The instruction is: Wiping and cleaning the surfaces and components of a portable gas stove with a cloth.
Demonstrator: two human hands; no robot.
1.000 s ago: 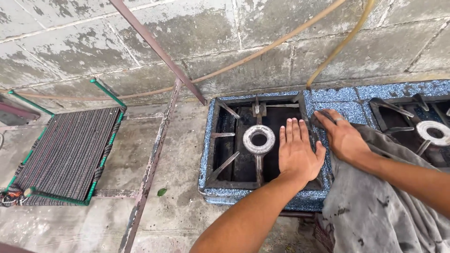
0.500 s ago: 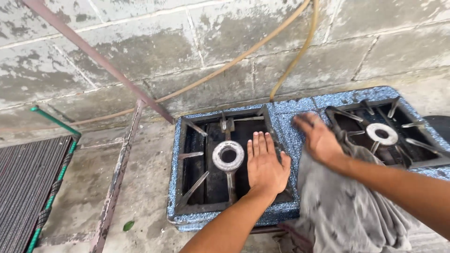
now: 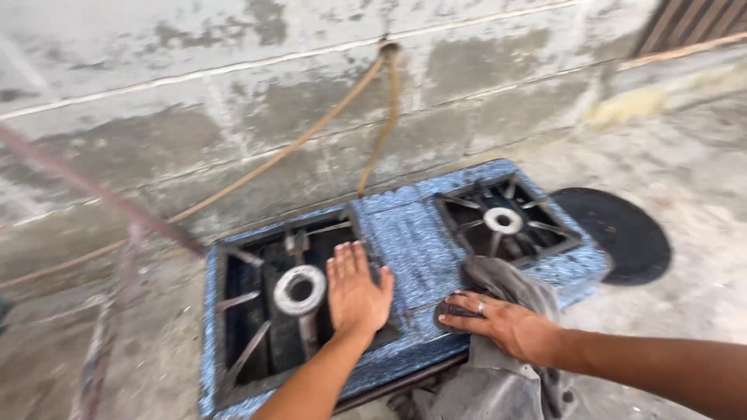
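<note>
Left hand (image 3: 356, 289) flat and spread, fingers together and pointing away, palm pressed down on the right edge of the near burner well of a blue speckled two-burner stove (image 3: 405, 233); nothing pinched or gripped. Just left of that palm, touching or nearly so, a grey metal burner ring (image 3: 299, 289) seated among the dark grate bars. Right hand (image 3: 498, 320) also flat, fingers stretched leftward and slightly apart, a ring on one finger, pressing down on a grey cloth (image 3: 498, 365) at the front rim of the stove; fingertips over a dark round patch, possibly a knob, too blurred to tell. Cloth bunched under and behind that hand, trailing off the front edge and downward. Beyond the right hand, further away, the second burner (image 3: 503, 220) with its own pale ring. To the right of that, on the concrete floor, a dark round disc (image 3: 622, 233) just beside the stove's corner. Above both hands, a tan hose (image 3: 373, 132) running along the grey block wall (image 3: 233, 93) and dropping behind the stove.
</note>
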